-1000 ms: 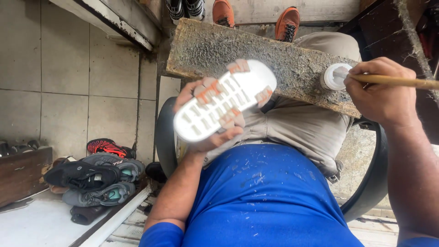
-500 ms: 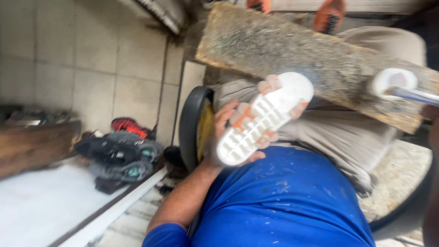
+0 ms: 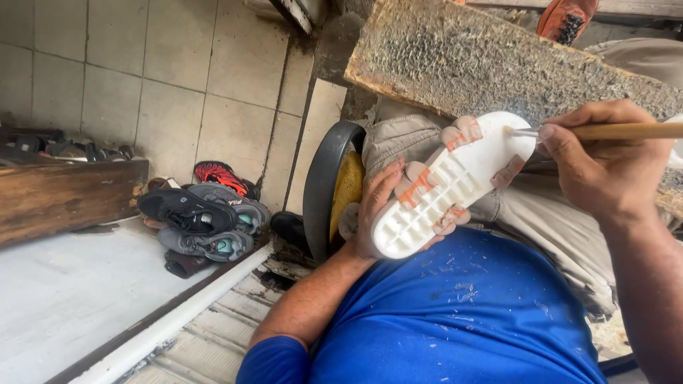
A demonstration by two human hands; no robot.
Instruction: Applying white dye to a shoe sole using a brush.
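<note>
The white shoe sole (image 3: 448,186) sits at the centre of the view, tread side up, resting in the cupped left hand (image 3: 384,206) above the person's lap; fingers wrap its edges, holding it firmly. It is a moulded piece with a ribbed grid of shallow cells toward the heel and a smooth, plain forepart toward 2 o'clock. Orange-smeared fingertips (image 3: 416,186) show along its rim.

The right hand (image 3: 605,163), at 3 o'clock, is closed around a wooden-handled brush (image 3: 619,131), whose tip touches the smooth forepart of the sole. As a judgement, coating looks only just started there: the tread shows no clear wet film, though gloss is hard to tell, and the ribbed part appears untouched.

Behind the sole, at 12 to 2 o'clock, lies a rough wooden board (image 3: 498,64) crusted with dried residue, serving as a worktop across the khaki-trousered knees. At 9 o'clock a pile of worn shoes (image 3: 203,217) lies on the tiled floor (image 3: 178,85), beside a dark wooden plank (image 3: 64,195). A black and yellow round rim (image 3: 331,185) stands just left of the left hand.
</note>
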